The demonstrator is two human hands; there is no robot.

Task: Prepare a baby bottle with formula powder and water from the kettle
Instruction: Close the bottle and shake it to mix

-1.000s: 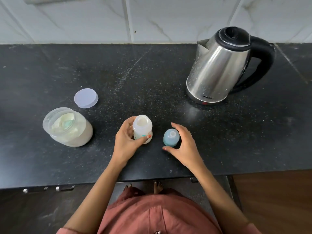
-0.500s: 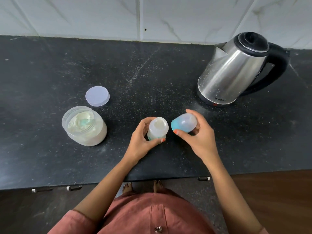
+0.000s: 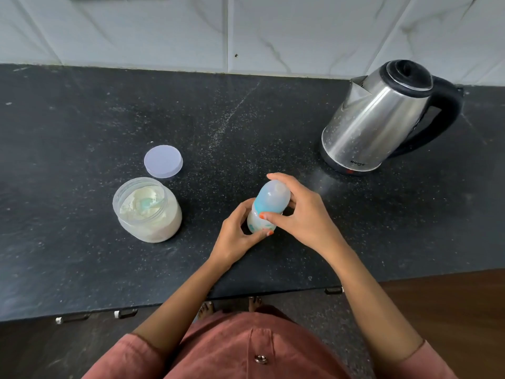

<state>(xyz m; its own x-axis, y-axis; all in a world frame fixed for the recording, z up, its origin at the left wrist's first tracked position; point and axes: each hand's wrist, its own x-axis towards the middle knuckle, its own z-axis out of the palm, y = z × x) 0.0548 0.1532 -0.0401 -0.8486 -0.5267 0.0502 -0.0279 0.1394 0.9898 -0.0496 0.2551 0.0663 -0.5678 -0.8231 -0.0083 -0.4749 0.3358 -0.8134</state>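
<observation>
A small baby bottle (image 3: 257, 224) with milky contents stands on the black counter (image 3: 82, 127). My left hand (image 3: 235, 236) grips its body from the left. My right hand (image 3: 303, 214) holds the blue cap (image 3: 272, 199) with its clear dome on top of the bottle's neck. Left of the bottle stands an open clear jar of formula powder (image 3: 149, 212) with a teal scoop inside. The steel kettle (image 3: 382, 119) with black lid and handle stands at the back right, lid closed.
The jar's pale lilac lid (image 3: 163, 161) lies flat behind the jar. A tiled wall (image 3: 246, 31) backs the counter. The counter's front edge runs just before my body, with drawer handles (image 3: 125, 313) below it and a wooden floor at the lower right.
My right hand picked the blue cap up from the counter right of the bottle and brought it onto the bottle's top. My left hand kept hold of the bottle.
</observation>
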